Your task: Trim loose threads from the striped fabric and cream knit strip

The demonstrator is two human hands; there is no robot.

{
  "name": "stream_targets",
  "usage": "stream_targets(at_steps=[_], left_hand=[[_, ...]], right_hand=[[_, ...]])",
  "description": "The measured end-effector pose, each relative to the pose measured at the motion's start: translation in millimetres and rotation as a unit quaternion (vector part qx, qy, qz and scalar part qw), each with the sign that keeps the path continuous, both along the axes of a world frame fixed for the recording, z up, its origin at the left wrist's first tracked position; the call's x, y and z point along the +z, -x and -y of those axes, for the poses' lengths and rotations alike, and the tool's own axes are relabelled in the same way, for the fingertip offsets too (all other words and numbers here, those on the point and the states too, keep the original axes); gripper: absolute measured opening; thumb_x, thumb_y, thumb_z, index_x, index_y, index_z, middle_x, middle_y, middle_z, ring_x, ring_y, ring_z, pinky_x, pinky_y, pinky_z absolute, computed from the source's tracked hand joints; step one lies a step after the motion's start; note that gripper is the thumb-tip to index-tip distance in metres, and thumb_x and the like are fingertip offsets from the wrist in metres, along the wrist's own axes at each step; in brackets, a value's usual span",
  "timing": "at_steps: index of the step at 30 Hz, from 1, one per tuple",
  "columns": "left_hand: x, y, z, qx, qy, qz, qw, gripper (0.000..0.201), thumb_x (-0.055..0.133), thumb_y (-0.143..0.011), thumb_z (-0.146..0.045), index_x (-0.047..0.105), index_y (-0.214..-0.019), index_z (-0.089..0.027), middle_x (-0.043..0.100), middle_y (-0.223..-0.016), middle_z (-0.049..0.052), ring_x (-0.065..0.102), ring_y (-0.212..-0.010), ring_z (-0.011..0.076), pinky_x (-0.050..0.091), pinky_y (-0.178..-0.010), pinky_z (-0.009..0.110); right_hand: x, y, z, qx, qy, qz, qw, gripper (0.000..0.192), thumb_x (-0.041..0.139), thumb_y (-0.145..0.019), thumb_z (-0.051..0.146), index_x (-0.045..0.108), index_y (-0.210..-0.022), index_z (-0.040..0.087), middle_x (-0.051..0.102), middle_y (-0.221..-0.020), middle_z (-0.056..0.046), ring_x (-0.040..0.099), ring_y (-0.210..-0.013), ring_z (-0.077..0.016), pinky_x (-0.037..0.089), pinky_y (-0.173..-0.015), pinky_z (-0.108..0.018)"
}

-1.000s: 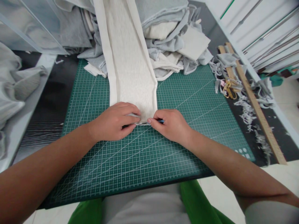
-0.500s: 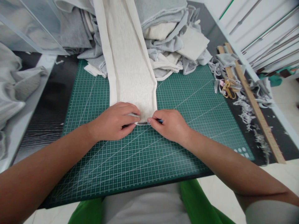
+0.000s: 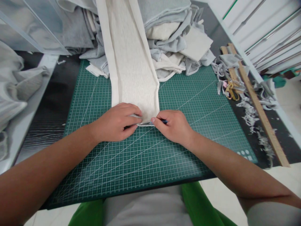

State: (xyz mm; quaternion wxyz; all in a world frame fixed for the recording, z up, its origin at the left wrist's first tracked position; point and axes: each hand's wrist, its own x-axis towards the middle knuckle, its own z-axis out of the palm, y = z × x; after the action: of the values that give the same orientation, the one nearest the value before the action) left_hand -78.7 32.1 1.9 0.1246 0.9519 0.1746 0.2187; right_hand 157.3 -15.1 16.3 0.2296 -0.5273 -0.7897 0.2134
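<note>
A long strip of cream fabric [image 3: 134,66] runs down the middle of the green cutting mat, its near edge lying toward me. My left hand [image 3: 118,122] is closed over that edge, pinching the fabric between thumb and fingers. In a pinch grip, my right hand [image 3: 174,127] holds a slim tool with a metal tip and blue handle [image 3: 145,123]. The tip lies along the fabric's near edge, pointing at my left fingertips. My right fingers hide much of the handle, so its exact kind is unclear.
Piles of grey and cream cloth [image 3: 164,40] stand behind the cutting mat [image 3: 188,100]. On the right are a wooden ruler [image 3: 261,113], gold-handled scissors [image 3: 232,91] and fabric scraps [image 3: 249,113]. More grey cloth [image 3: 14,84] lies at left.
The tool and my right hand have shifted very slightly right along the fabric edge. My left hand stays in place on the fabric. The whole view has shifted a little.
</note>
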Motion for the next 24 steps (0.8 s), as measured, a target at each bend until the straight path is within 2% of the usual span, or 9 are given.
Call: stream_targets(at_steps=[16,24], left_hand=[[0.0,-0.8,0.3,0.003,0.008,-0.003,1.000,0.018,0.057,-0.084,-0.016,0.070,-0.096,-0.018,0.065,-0.111,0.008,0.060,-0.106,0.0221,0.049,-0.094,0.041],[0.2,0.3,-0.3,0.004,0.007,-0.007,1.000,0.019,0.057,-0.085,-0.017,0.068,-0.099,-0.019,0.065,-0.112,0.008,0.060,-0.106,0.0218,0.049,-0.094,0.041]], right_hand=[[-1.4,0.9,2.0,0.012,-0.007,0.010,1.000,0.033,0.050,-0.092,0.036,0.062,-0.068,0.017,0.059,-0.064,0.000,0.051,-0.060,-0.0101,0.035,-0.060,-0.025],[-2.3,0.2,1.7,0.000,-0.009,-0.012,1.000,0.034,0.051,-0.090,0.036,0.058,-0.062,0.018,0.055,-0.058,0.001,0.047,-0.056,-0.0099,0.033,-0.057,-0.025]])
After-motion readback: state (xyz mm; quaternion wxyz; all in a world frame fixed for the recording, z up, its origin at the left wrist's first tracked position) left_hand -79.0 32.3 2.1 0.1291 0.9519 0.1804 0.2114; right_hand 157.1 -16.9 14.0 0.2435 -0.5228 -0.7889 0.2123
